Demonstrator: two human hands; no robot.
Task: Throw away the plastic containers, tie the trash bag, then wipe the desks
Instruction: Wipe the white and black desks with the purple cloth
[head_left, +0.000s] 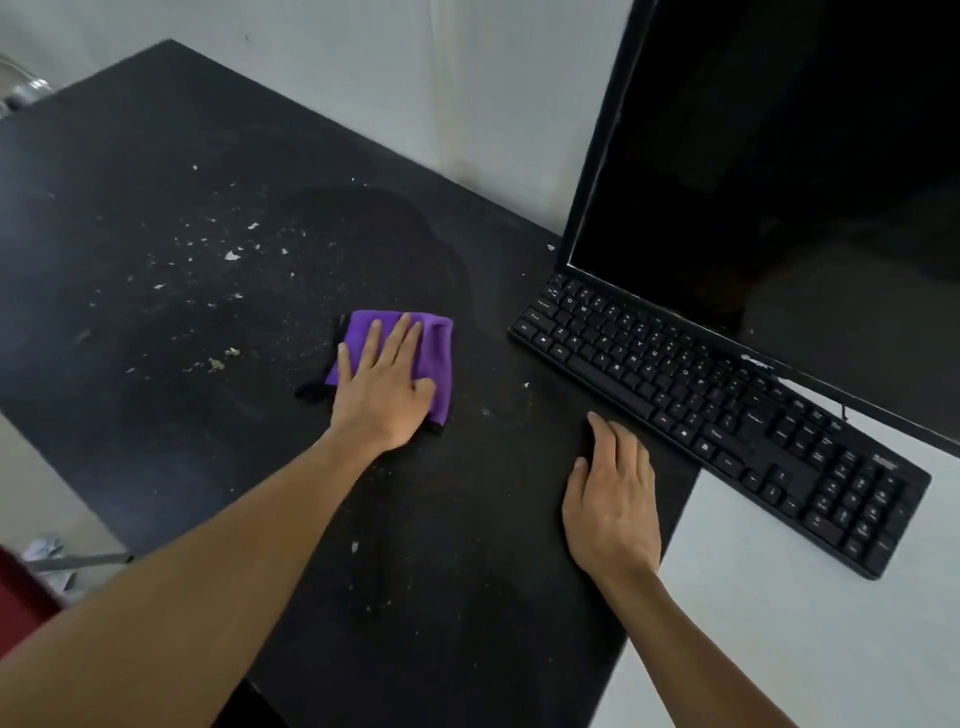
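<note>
A folded purple cloth (435, 358) lies on the black desk (156, 208), near its middle. My left hand (382, 392) presses flat on the cloth with the fingers spread over it. My right hand (613, 501) rests palm down on the desk near its right edge, just in front of the keyboard, and holds nothing. White crumbs and flakes (232, 254) are scattered over the left half of the desk. A darker damp patch (384, 228) shows beyond the cloth.
A black keyboard (727, 410) lies across the seam between the black desk and a white desk (779, 623) at the right. A dark monitor (779, 182) stands behind it. A pale wall (415, 78) runs along the back. Paper scraps (44, 551) lie on the floor at the lower left.
</note>
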